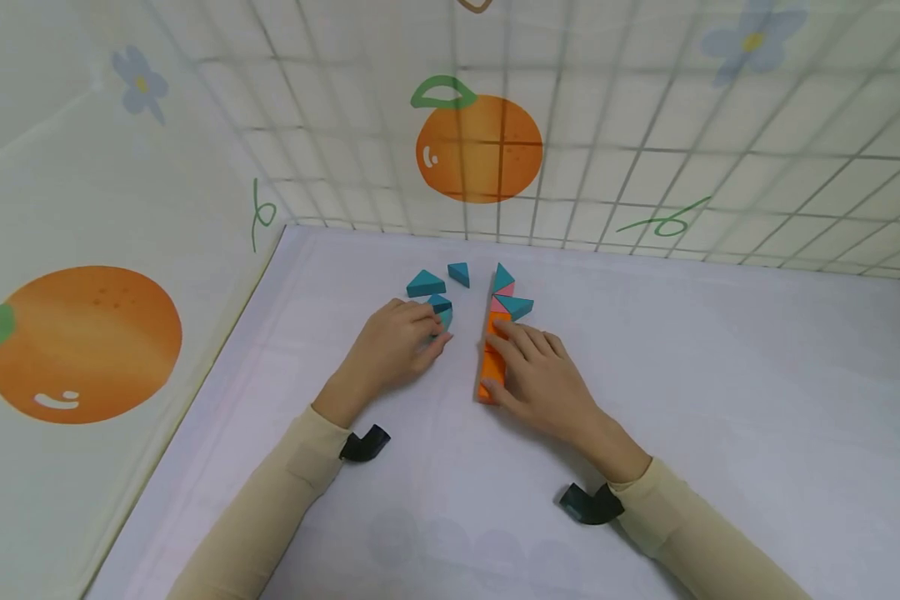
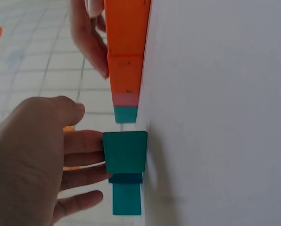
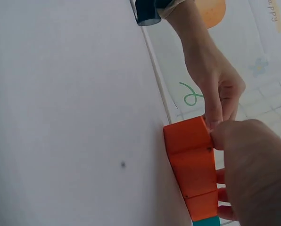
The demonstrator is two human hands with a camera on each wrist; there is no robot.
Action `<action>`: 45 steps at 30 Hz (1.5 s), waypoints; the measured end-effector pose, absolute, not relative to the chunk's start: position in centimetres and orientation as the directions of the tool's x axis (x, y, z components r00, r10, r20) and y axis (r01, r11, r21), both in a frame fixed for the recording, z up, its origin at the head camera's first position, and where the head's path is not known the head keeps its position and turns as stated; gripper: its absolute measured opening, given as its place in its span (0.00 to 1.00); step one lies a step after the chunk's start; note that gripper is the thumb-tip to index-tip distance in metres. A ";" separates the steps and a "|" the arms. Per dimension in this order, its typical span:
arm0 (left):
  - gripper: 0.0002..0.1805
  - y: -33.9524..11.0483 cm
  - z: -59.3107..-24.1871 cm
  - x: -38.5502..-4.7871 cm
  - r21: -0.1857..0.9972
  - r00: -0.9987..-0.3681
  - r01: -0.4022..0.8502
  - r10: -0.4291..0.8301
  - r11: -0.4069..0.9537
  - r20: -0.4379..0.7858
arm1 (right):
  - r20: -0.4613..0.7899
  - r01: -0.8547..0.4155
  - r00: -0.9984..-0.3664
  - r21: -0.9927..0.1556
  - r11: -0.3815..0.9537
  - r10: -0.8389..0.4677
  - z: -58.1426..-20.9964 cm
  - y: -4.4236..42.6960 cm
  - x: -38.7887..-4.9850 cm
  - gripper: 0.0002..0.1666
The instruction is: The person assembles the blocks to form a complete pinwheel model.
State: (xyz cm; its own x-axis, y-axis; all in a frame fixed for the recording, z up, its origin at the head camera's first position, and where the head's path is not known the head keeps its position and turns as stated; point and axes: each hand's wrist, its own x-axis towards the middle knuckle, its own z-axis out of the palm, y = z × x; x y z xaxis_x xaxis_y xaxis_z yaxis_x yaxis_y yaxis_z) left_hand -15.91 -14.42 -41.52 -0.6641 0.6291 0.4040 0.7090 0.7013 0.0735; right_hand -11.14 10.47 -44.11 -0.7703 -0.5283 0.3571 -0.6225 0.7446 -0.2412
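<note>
A: Where does the right hand (image 1: pixel 551 379) rest?
B: It is spread upon the orange blocks (image 1: pixel 492 365), which lie under its fingertips; pink blocks (image 1: pixel 497 306) are just beyond.
A: And the left hand (image 1: pixel 393 343)?
B: Its thumb stands apart, and its straight fingers touch a teal block (image 2: pixel 125 152) at their tips, on the tabletop (image 1: pixel 705 375).

The letters "appy" (image 3: pixel 272 10), turned sideways near the right wrist view's top edge, stand on the printed white wall (image 3: pixel 242 28)

Pale tabletop (image 1: pixel 735 400) under orange blocks (image 1: pixel 492 364), pink blocks (image 1: pixel 506 291), teal blocks (image 1: pixel 426 284)
</note>
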 end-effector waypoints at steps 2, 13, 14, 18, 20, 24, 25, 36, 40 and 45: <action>0.13 -14.8 -41.5 -16.1 0.075 -0.659 0.713 0.630 0.697 0.410 | 0.366 -0.625 -0.767 -0.241 0.742 -0.527 -44.2 10.5 -11.1 0.34; 0.17 -16.2 -41.9 -17.0 0.060 -0.643 0.711 0.612 0.701 0.461 | 0.390 -0.632 -0.763 -0.286 0.720 -0.515 -44.7 10.5 -11.3 0.33; 0.17 -16.3 -41.9 -17.1 0.062 -0.646 0.707 0.608 0.704 0.462 | 0.391 -0.632 -0.764 -0.295 0.717 -0.513 -44.7 10.5 -11.3 0.33; 0.18 -16.3 -41.9 -17.2 0.057 -0.647 0.705 0.608 0.707 0.461 | 0.389 -0.628 -0.770 -0.322 0.709 -0.506 -44.8 10.6 -11.3 0.33; 0.18 -16.3 -41.9 -17.2 0.049 -0.640 0.710 0.614 0.703 0.463 | 0.387 -0.624 -0.775 -0.335 0.706 -0.500 -44.9 10.6 -11.4 0.33; 0.18 -16.2 -41.7 -17.2 0.019 -0.619 0.717 0.623 0.697 0.479 | 0.385 -0.619 -0.779 -0.351 0.702 -0.495 -45.1 10.6 -11.5 0.32; 0.18 -16.2 -41.7 -17.2 0.014 -0.615 0.718 0.624 0.696 0.483 | 0.385 -0.619 -0.779 -0.353 0.702 -0.494 -45.2 10.5 -11.5 0.32; 0.16 -15.6 -40.9 -18.0 0.058 -0.624 0.726 0.621 0.685 0.474 | 0.384 -0.607 -0.788 -0.362 0.707 -0.481 -45.3 10.7 -11.6 0.32; 0.12 -14.8 -40.3 -18.9 0.114 -0.658 0.712 0.603 0.693 0.450 | 0.380 -0.605 -0.791 -0.372 0.704 -0.480 -45.2 10.8 -11.7 0.31; 0.16 -13.8 -40.4 -20.4 0.143 -0.718 0.678 0.607 0.721 0.342 | 0.366 -0.609 -0.790 -0.375 0.699 -0.492 -45.3 10.6 -11.6 0.31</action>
State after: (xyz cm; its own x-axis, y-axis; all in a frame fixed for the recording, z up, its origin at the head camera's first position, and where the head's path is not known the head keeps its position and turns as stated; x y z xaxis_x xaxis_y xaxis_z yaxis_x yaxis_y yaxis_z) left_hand -20.42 -13.81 -40.40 -0.7176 0.6068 0.3417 0.6778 0.7212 0.1427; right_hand -11.63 10.63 -45.27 -0.7899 -0.4921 0.3659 -0.6091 0.6986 -0.3754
